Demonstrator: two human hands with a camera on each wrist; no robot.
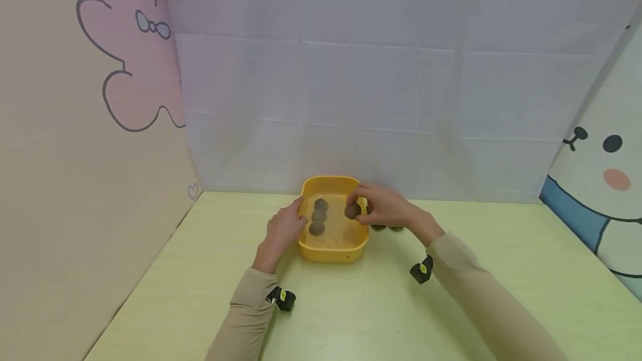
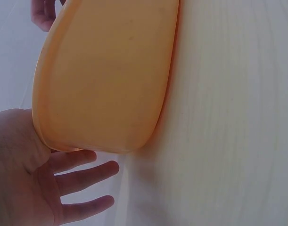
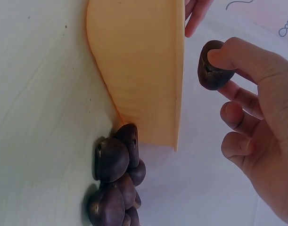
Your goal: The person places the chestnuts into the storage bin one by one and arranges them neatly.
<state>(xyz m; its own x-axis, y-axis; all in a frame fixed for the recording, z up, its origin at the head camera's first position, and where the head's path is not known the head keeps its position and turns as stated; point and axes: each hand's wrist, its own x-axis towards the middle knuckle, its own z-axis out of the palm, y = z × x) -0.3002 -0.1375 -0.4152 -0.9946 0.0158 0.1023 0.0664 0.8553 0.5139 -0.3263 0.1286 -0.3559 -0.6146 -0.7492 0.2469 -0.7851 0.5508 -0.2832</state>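
Note:
A yellow plastic basin (image 1: 333,256) stands near the table's back edge. Inside it, along the left, three dark brown, rounded chestnuts (image 1: 317,228) lie in a row. My left hand (image 1: 283,231) holds the basin's left rim, thumb over the edge; its other fingers (image 2: 87,181) spread along the outside. Above the basin's right part, my right hand (image 1: 383,205) pinches another chestnut (image 3: 212,70), which has a cracked side, between thumb and fingers. Several more chestnuts (image 3: 113,160) are heaped on the table against the basin's right side, mostly hidden by the right hand in the head view.
The pale wooden table (image 1: 346,316) extends in front of the basin and to both sides. A white cloth wall (image 1: 321,105) rises just behind it. Printed panels with cartoon animals flank the left (image 1: 75,183) and right. Each wrist wears a small black camera (image 1: 421,271).

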